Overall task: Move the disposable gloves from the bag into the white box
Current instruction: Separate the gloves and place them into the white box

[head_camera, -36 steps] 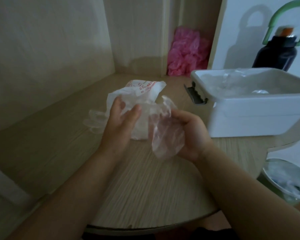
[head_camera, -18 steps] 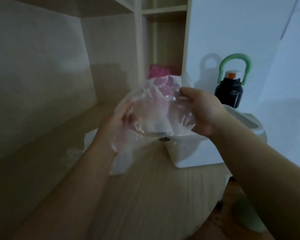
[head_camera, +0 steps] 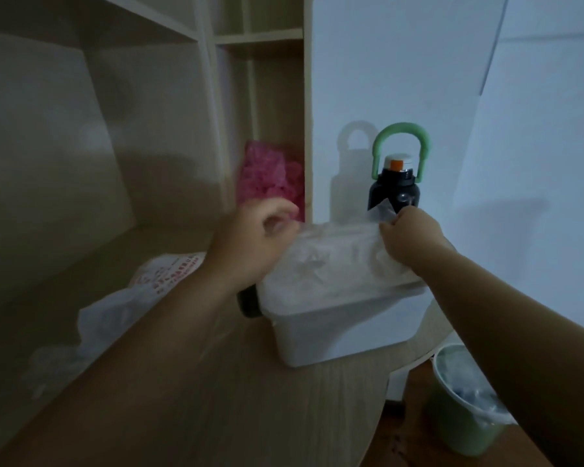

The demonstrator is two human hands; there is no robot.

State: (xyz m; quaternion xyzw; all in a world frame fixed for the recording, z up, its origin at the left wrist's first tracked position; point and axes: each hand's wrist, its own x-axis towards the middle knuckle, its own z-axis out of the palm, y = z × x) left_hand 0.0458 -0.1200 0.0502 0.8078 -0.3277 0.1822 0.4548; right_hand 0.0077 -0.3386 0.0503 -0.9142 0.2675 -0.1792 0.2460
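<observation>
A clear disposable glove (head_camera: 334, 257) lies spread across the open top of the white box (head_camera: 334, 332). My right hand (head_camera: 408, 237) pinches the glove's right end at the box's far right rim. My left hand (head_camera: 250, 241) hovers at the box's left end with its fingers curled at the glove's left edge; whether they still hold it is unclear. The plastic bag (head_camera: 149, 291) with red print lies crumpled on the wooden table, left of the box and partly behind my left forearm. Another loose clear glove (head_camera: 51, 362) lies at the bag's near left.
A black bottle (head_camera: 393, 190) with a green handle stands against the white wall behind the box. Pink plastic (head_camera: 267, 176) fills a shelf nook at the back. A green bin (head_camera: 466, 402) with a liner stands on the floor, right of the table edge.
Both hands carried the spread glove from in front of my face to the right and down onto the box's top. One second ago they were pulling it from the bag.
</observation>
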